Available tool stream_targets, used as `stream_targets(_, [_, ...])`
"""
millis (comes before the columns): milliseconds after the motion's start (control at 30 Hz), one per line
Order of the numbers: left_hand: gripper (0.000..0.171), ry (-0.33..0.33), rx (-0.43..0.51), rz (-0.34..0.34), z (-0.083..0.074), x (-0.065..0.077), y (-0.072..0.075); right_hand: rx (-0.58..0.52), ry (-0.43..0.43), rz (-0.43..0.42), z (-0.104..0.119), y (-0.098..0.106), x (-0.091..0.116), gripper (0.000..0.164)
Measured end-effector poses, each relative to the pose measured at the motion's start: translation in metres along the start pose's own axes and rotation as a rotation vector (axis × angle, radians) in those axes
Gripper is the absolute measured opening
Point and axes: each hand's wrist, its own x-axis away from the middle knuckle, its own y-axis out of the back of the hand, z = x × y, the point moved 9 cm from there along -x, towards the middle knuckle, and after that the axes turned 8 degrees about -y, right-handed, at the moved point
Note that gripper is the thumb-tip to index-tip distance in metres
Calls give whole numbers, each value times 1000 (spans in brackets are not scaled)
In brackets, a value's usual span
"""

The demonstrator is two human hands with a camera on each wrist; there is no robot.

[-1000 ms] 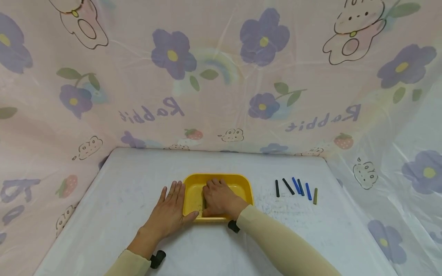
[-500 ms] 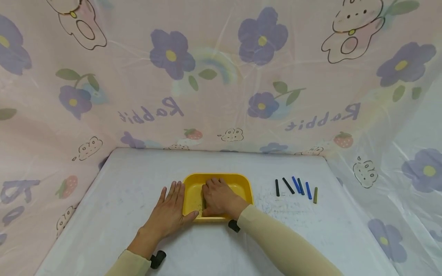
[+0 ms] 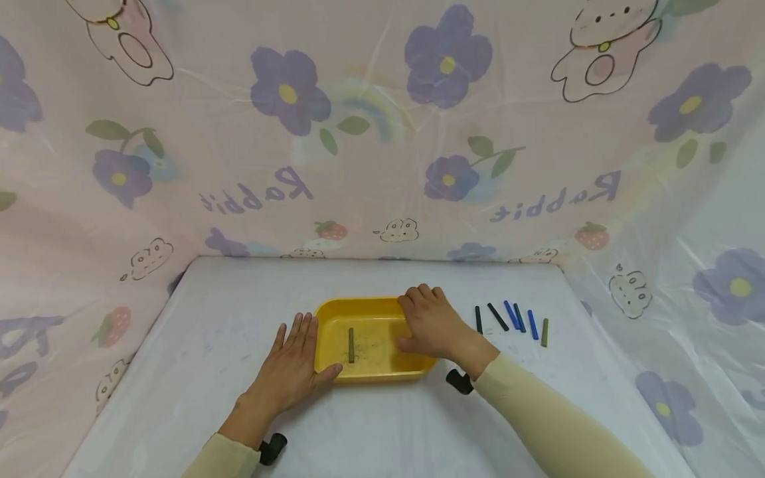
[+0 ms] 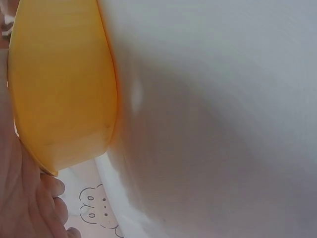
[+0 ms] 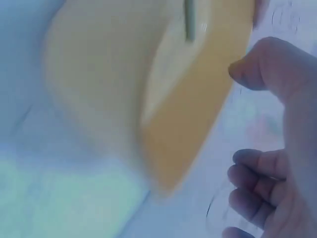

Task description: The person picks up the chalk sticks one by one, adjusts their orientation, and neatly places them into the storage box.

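Observation:
A yellow tray [image 3: 382, 376] stands on the white table, its side wall [image 4: 64, 89] filling the left of the left wrist view. Inside it, left of the middle, lies one olive-green crayon stick [image 3: 351, 345] among dark smudges. My left hand [image 3: 291, 368] rests with straight fingers against the tray's left edge, its thumb over the near rim. Over the tray's right end is my right hand [image 3: 435, 324], thumb and fingers apart and loosely bent. The right wrist view shows nothing between its thumb and fingertips [image 5: 247, 173]; that view is blurred.
Right of the tray lie several loose crayon sticks: black ones [image 3: 498, 317], blue ones [image 3: 533, 324] and an olive one [image 3: 544, 332]. A printed curtain [image 3: 358, 166] hangs behind the table and along both sides. Faint colour marks show on the tabletop [image 3: 472, 372].
My right hand has let go of the olive-green crayon and moved right to the tray's right end. The crayon stays in the tray. The left hand has not moved.

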Motion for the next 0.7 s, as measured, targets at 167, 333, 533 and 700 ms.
stream_targets(167, [107, -8, 12, -9, -1, 0, 2, 43, -73, -50, -59, 14, 23, 74])
stream_targets(333, [107, 5, 18, 5, 0, 0, 0, 127, -127, -47, -115, 13, 40, 67])
stream_targets(533, [107, -3, -14, -11, 1, 2, 0, 180, -161, 9, -152, -11, 55, 60])
stream_targets(700, [107, -11, -30, -15, -1, 0, 2, 175, -183, 73, -167, -36, 61, 64])
